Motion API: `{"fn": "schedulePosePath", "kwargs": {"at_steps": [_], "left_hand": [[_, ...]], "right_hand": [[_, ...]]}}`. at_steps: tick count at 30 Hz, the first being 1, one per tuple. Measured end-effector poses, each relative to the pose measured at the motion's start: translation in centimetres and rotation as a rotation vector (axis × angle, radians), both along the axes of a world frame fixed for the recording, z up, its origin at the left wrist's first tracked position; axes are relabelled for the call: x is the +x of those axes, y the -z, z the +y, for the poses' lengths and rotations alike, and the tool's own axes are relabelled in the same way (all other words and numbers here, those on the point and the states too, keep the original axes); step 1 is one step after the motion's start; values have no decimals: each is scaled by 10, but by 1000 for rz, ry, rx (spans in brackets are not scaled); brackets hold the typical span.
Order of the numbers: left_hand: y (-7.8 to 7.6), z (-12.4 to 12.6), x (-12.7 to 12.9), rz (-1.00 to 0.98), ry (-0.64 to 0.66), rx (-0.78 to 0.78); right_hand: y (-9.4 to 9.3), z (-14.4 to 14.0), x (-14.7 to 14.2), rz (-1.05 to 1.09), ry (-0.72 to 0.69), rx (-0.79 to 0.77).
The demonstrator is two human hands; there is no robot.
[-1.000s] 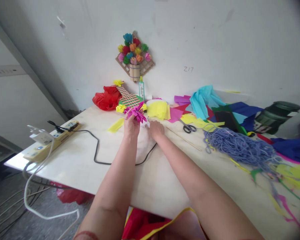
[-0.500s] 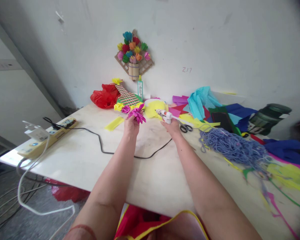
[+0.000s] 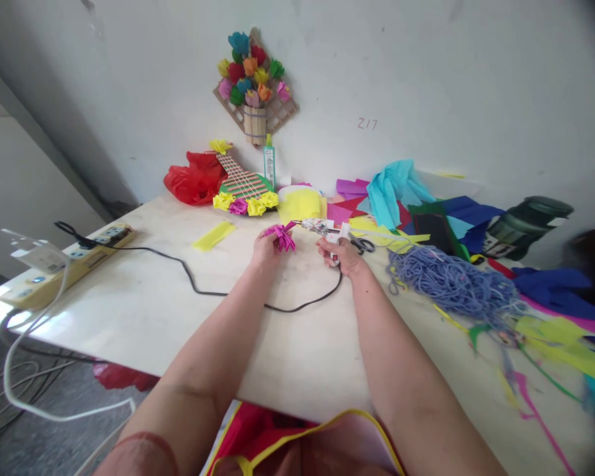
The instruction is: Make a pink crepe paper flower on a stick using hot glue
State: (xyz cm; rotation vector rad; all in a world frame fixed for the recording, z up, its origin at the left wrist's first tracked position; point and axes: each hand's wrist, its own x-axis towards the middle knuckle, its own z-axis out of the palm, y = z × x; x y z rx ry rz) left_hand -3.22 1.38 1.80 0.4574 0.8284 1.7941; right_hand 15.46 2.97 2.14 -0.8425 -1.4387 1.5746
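My left hand is closed round the base of a magenta paper flower, its petals facing right. In my right hand is a white hot glue gun, its nozzle pointing left at the flower's edge. Whether the nozzle tip touches the petals I cannot tell. A black cord runs from the glue gun across the table to the left. Behind the hands leans a guitar-shaped craft piece with striped sticks and yellow and magenta paper flowers along its lower edge.
At left lies a power strip with a white charger. Black scissors rest beside my right hand. Farther right are blue yarn, coloured paper and a dark green jar. A green glue bottle stands near the wall.
My right hand has raised and turned the glue gun level, bringing its nozzle to the magenta flower. My left hand has turned the flower toward the nozzle. The camera view has shifted slightly.
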Motion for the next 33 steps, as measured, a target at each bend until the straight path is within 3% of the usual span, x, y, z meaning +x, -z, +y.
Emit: {"fn": "schedulePosePath", "kwargs": {"at_steps": [9,33], "left_hand": [[3,2,0,45,-16,23],[0,2,4,63,-21,20]], "right_hand": [[-1,-2,-7,-135,-32,57],[-1,-1,-11,-183,23,69]]}}
